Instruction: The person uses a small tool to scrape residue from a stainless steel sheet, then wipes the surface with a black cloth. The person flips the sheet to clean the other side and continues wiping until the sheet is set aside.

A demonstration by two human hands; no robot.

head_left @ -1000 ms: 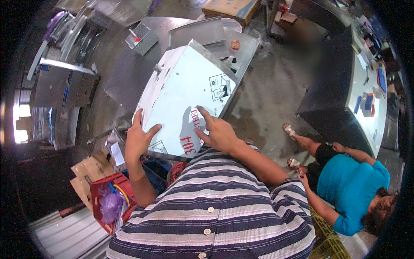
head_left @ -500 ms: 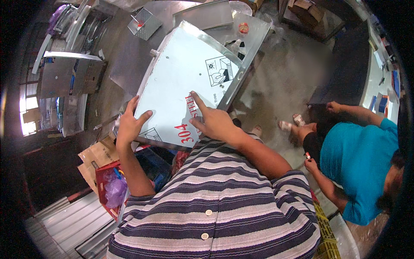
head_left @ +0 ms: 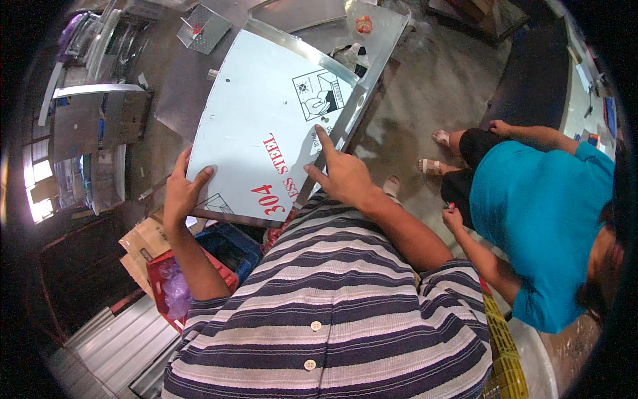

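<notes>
A white-faced metal panel (head_left: pixel 232 126) with red lettering and black pictograms lies tilted in front of me, on the worktable. At its left near edge is my left hand (head_left: pixel 183 189), the thumb on the white face and the fingers round the edge. My right hand (head_left: pixel 349 176) is over the panel's right near side, index finger and thumb stretched apart, the fingertip close to a small dark hole. Its other fingers are mostly hidden. Whether that fingertip touches the panel I cannot tell. A bare metal rim (head_left: pixel 332 143) runs along the right side.
A perforated metal box (head_left: pixel 205 30) and a small orange-red roll (head_left: pixel 363 25) are on the worktable. A person in a teal shirt (head_left: pixel 531 213) is close on my right. Below my left arm are a red crate (head_left: pixel 163 269), a blue crate (head_left: pixel 249 256) and cardboard (head_left: pixel 143 243).
In view, the panel has shifted left and slightly down. My right hand has moved towards the panel's right edge, its index finger off the red lettering. My left hand keeps its hold.
</notes>
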